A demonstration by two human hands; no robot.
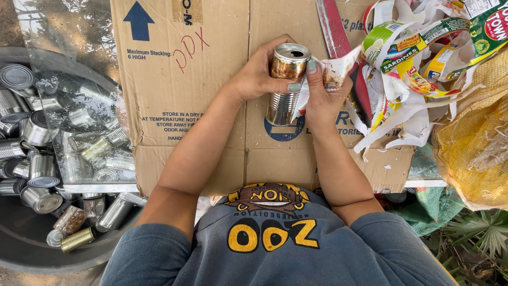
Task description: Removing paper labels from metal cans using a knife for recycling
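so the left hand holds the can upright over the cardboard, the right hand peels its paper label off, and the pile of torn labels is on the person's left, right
Not quite: the pile of torn labels lies on the person's right, as the head view shows; the bare cans are on the left. The rest stands: the left hand holds the can upright over the cardboard while the right hand peels the paper label.

Two hands, left (256, 77) and right (323, 98), were on one bare tin can (286, 85) with one torn paper label (330, 71) peeling off it. One flattened cardboard box (180, 95) lay beneath. One round tub (32, 249) held perhaps twenty-odd stripped cans (42, 169), overlapping too much to count exactly. One heap of peeled labels (418, 69) and one yellow mesh sack (471, 143) sat alongside
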